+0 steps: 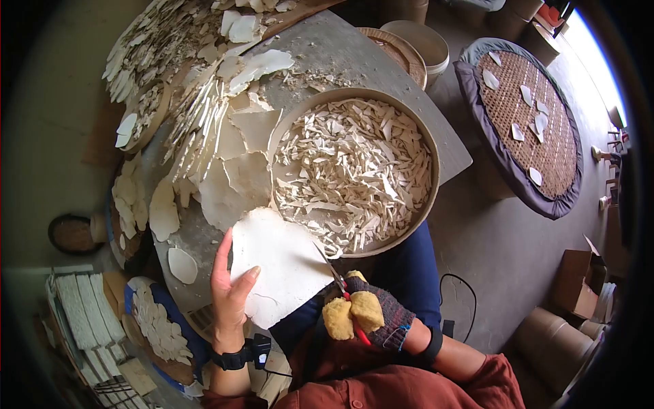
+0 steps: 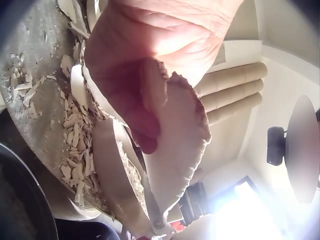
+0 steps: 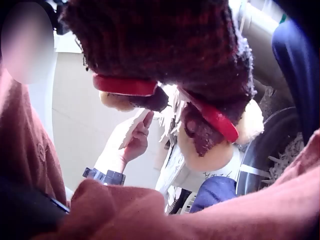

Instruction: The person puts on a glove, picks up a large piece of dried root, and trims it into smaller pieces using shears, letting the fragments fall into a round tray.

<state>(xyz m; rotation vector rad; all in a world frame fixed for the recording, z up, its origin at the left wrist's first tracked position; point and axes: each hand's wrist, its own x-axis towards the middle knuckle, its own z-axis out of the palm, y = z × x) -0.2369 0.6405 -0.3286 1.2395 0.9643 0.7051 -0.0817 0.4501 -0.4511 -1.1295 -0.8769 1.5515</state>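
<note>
Left hand [image 1: 228, 293] pinched the pale sheet [image 1: 283, 262] at lower centre. The gloved right hand [image 1: 371, 313] gripped scissors [image 1: 332, 269], blades at its edge, seemingly mid-cut. Further snipping would need the sheet held steady.

Head cam looks steeply down on the tabletop [image 1: 381, 61], fisheye, wearer's lap at 6 o'clock. Left wrist cam sits super close under the left hand [image 2: 150, 60], facing up. Right wrist cam looks up past the gloved right hand [image 3: 165, 50]. All three catch the white sheet [image 1: 283, 266].
</note>
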